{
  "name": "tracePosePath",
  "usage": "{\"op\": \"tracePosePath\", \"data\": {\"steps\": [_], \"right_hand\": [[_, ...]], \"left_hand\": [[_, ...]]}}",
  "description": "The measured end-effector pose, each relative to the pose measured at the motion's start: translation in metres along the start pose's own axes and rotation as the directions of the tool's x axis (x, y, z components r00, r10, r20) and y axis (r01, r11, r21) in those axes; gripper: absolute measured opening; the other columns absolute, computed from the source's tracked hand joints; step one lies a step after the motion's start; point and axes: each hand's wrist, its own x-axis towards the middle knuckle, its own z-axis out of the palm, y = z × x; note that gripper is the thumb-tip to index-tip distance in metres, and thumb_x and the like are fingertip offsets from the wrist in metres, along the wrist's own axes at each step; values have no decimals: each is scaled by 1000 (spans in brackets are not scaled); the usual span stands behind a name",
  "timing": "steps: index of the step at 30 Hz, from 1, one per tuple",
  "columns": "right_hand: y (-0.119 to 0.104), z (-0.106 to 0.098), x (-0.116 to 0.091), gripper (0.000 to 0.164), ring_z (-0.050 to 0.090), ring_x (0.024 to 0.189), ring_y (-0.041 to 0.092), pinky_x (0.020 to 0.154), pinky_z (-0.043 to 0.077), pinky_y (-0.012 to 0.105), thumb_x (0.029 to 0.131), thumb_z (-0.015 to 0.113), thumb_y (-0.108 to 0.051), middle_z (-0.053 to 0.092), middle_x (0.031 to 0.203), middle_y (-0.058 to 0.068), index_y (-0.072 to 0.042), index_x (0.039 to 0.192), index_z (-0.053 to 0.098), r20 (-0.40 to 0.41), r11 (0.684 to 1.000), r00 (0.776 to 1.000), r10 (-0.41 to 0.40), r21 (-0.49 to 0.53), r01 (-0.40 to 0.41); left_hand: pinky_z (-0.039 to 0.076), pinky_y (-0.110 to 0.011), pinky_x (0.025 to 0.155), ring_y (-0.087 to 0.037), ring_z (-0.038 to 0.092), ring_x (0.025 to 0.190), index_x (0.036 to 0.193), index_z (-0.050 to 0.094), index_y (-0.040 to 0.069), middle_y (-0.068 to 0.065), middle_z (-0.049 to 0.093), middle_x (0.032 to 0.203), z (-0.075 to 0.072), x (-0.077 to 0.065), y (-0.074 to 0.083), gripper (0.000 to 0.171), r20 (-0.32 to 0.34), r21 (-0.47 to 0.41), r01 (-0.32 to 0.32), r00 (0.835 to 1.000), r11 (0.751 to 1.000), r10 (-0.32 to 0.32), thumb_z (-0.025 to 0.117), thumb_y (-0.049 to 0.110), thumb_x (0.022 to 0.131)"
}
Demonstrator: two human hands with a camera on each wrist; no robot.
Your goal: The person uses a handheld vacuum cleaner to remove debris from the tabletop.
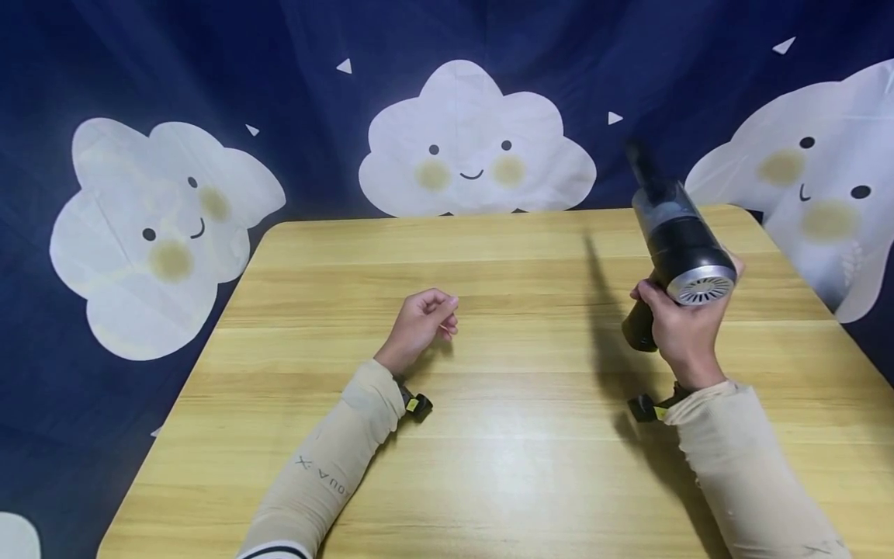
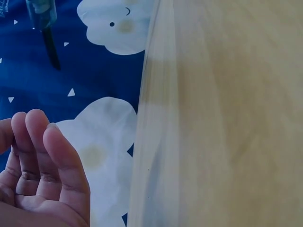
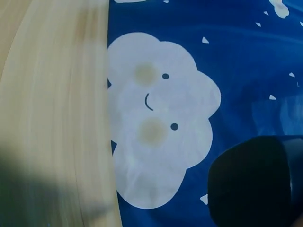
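Observation:
My right hand (image 1: 691, 334) grips the handle of a black handheld vacuum cleaner (image 1: 687, 241), held up above the right part of the table. Its clear dust cup and narrow dark nozzle point away and up, while the silver vented end faces me. In the left wrist view the cup and nozzle (image 2: 49, 47) show at the upper left. The dark handle end (image 3: 251, 184) fills the lower right of the right wrist view. Over the table's middle, my left hand (image 1: 419, 326) has loosely curled fingers and holds nothing.
A light wood-grain table (image 1: 503, 466) spreads below both hands. Behind and beside it hangs a dark blue cloth (image 1: 314, 155) printed with smiling white clouds and small triangles. The vacuum cleaner's shadow falls on the tabletop to its left.

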Motion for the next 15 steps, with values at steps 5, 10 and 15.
{"op": "tracePosePath", "data": {"steps": [5, 10, 15], "right_hand": [[-3, 1, -3, 68, 58, 55, 23, 54, 55, 26, 68, 58, 29, 55, 80, 18, -1, 124, 32, 54, 1000, 998, 28, -2, -28], [-2, 1, -3, 70, 59, 57, 25, 56, 56, 28, 69, 56, 30, 54, 86, 21, 0, 127, 30, 97, 997, 995, 36, 70, -43], [0, 1, -3, 74, 58, 56, 25, 55, 56, 28, 68, 53, 32, 53, 90, 21, 0, 130, 29, 121, 996, 993, 15, 88, -26]], "left_hand": [[54, -25, 56, -15, 61, 61, 95, 55, -14, -6, 60, 70, 1, -1, 1, 29, 2, 5, 0, 1000, 1000, 0, 57, 15, 96], [54, -26, 56, -14, 61, 61, 98, 52, -18, -6, 60, 70, 0, 0, 0, 34, 4, 9, -3, 1000, 1000, 3, 56, 15, 96], [54, -25, 55, -13, 60, 60, 100, 51, -20, -6, 59, 70, 0, -1, -1, 36, -1, 4, -8, 1000, 1000, 8, 56, 15, 96]]}}
